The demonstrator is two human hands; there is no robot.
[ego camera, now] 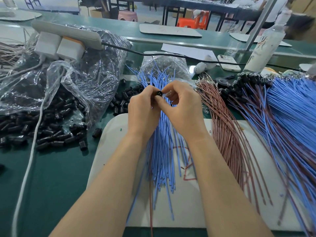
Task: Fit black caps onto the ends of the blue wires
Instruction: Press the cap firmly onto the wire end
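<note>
There is bare green table (56,177) at the near left, with only a white cable (29,168) running across it. Past that, loose black caps (42,134) and a crinkly plastic bag (68,86) block the way. The white mat (111,142) has a bare strip on its left; blue wires (162,159) fill its middle and brown wires (227,134) its right

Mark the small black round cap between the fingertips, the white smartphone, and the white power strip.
small black round cap (159,92): head view, holed end face.
white smartphone (228,63): head view, back cover.
white power strip (71,34): head view, long body.
</note>
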